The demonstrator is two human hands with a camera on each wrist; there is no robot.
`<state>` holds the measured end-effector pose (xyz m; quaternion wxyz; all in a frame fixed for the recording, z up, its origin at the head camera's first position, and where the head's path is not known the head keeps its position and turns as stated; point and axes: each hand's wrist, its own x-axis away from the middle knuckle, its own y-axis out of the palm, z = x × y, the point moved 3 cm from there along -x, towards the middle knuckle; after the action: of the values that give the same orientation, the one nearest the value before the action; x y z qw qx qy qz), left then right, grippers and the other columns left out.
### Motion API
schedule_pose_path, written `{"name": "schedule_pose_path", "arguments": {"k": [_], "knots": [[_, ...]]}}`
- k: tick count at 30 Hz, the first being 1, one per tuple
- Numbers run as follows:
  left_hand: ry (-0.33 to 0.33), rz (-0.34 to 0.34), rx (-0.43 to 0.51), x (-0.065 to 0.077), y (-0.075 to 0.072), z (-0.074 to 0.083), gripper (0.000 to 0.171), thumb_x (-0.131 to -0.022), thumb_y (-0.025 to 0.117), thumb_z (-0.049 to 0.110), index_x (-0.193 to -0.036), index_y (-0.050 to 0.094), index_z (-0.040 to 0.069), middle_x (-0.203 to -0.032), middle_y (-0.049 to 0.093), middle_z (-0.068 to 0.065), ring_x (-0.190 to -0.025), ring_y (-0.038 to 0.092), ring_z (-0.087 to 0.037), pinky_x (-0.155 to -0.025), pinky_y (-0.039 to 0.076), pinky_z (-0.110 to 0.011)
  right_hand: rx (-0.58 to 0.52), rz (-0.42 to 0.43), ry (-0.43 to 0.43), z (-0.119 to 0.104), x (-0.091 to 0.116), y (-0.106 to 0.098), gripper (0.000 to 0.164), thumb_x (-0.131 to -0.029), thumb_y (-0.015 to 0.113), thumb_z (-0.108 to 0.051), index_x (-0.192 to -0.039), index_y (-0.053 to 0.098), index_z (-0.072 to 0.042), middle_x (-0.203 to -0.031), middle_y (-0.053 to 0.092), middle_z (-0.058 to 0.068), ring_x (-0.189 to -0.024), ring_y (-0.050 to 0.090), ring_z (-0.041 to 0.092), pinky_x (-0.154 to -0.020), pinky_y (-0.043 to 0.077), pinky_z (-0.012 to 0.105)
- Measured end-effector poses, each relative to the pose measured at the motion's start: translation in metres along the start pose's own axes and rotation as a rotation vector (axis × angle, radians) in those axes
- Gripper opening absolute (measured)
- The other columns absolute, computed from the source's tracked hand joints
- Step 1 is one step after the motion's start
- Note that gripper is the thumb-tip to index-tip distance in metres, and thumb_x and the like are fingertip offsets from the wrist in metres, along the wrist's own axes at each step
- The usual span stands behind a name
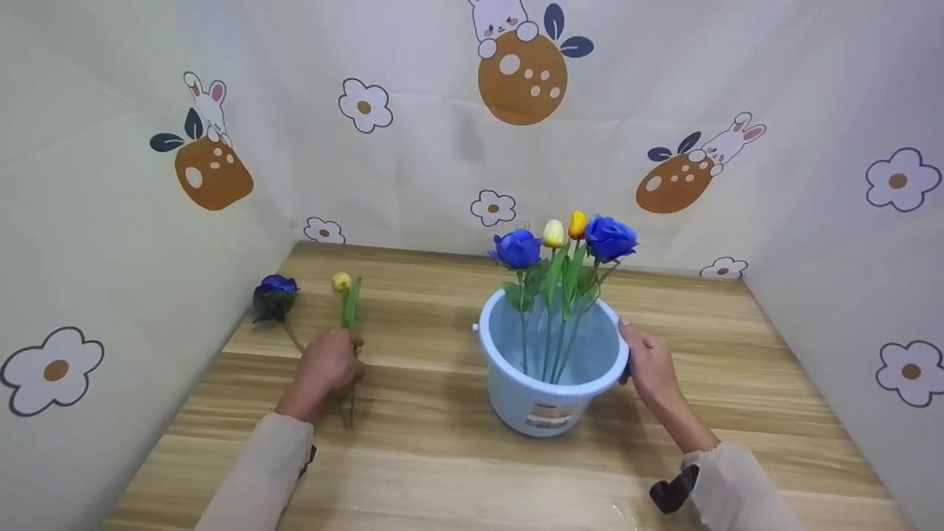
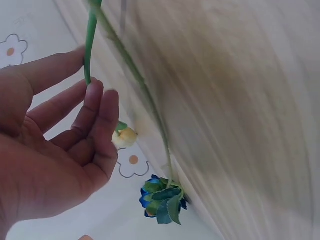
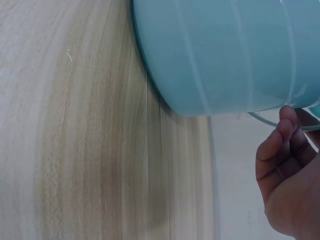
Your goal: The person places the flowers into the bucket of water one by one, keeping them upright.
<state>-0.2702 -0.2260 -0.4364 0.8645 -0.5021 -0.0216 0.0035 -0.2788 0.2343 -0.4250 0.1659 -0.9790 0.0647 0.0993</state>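
Observation:
My left hand (image 1: 330,361) pinches the green stem of a yellow tulip (image 1: 341,282) between thumb and fingers; the stem (image 2: 91,45) shows in the left wrist view. Just left of it lies a dark blue rose (image 1: 276,295) on the table, its stem running toward the hand. My right hand (image 1: 650,361) grips the right side of a light blue bucket (image 1: 509,391) near its rim, fingers curled against the wall (image 3: 220,55). Standing in the bucket are two blue roses (image 1: 611,237), a pale yellow tulip (image 1: 554,234) and an orange-yellow tulip (image 1: 577,224).
The wood-grain table (image 1: 420,457) is bounded at the back and both sides by pale cloth walls (image 1: 428,169) printed with rabbits and flowers. The bucket stands right of the table's middle, and a thin handle (image 3: 262,120) hangs along its side.

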Motion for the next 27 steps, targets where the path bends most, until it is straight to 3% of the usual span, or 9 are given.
{"name": "schedule_pose_path", "arguments": {"k": [4, 10, 15, 22, 27], "knots": [[-0.001, -0.003, 0.083, 0.0, -0.002, 0.009, 0.049, -0.074, 0.073, 0.005, -0.121, 0.062, -0.003, -0.109, 0.066, -0.016, -0.095, 0.06, -0.027, -0.085, 0.049, -0.047, -0.015, -0.003, 0.025, -0.009, 0.003, 0.0, 0.053, -0.1, 0.045, -0.035, -0.067, 0.057, 0.004, -0.051, 0.053, 0.006, -0.043, 0.051, 0.024, -0.041, 0.045, 0.034], [0.089, 0.057, 0.119, 0.0, -0.006, 0.025, 0.052, -0.071, 0.079, 0.009, -0.12, 0.063, -0.002, -0.099, 0.066, -0.013, -0.094, 0.061, -0.029, -0.083, 0.049, -0.045, -0.034, -0.006, 0.021, -0.031, 0.014, 0.001, 0.052, -0.1, 0.045, -0.03, -0.066, 0.056, 0.008, -0.048, 0.052, 0.002, -0.042, 0.049, 0.022, -0.04, 0.042, 0.029], [0.119, 0.095, 0.137, 0.002, -0.01, 0.04, 0.056, -0.071, 0.08, 0.009, -0.122, 0.061, -0.002, -0.105, 0.066, -0.016, -0.098, 0.061, -0.032, -0.085, 0.048, -0.047, -0.02, -0.006, 0.027, -0.031, 0.014, 0.001, 0.05, -0.1, 0.045, -0.03, -0.063, 0.056, 0.002, -0.049, 0.052, 0.003, -0.043, 0.05, 0.022, -0.041, 0.043, 0.029], [0.149, 0.152, 0.135, 0.009, -0.016, 0.064, 0.058, -0.072, 0.081, 0.011, -0.125, 0.06, 0.001, -0.108, 0.063, -0.016, -0.099, 0.058, -0.032, -0.086, 0.047, -0.047, -0.024, -0.014, 0.001, -0.03, 0.014, 0.001, 0.05, -0.101, 0.044, -0.025, -0.067, 0.056, 0.01, -0.049, 0.053, 0.004, -0.042, 0.05, 0.022, -0.04, 0.043, 0.029], [0.175, 0.218, 0.183, 0.014, -0.022, 0.083, 0.06, -0.071, 0.082, 0.01, -0.127, 0.06, 0.005, -0.109, 0.061, -0.013, -0.092, 0.059, -0.028, -0.082, 0.05, -0.043, -0.024, -0.019, 0.001, -0.025, 0.011, 0.001, 0.052, -0.101, 0.044, -0.029, -0.067, 0.057, 0.009, -0.049, 0.053, 0.004, -0.041, 0.049, 0.021, -0.04, 0.042, 0.028]]}}
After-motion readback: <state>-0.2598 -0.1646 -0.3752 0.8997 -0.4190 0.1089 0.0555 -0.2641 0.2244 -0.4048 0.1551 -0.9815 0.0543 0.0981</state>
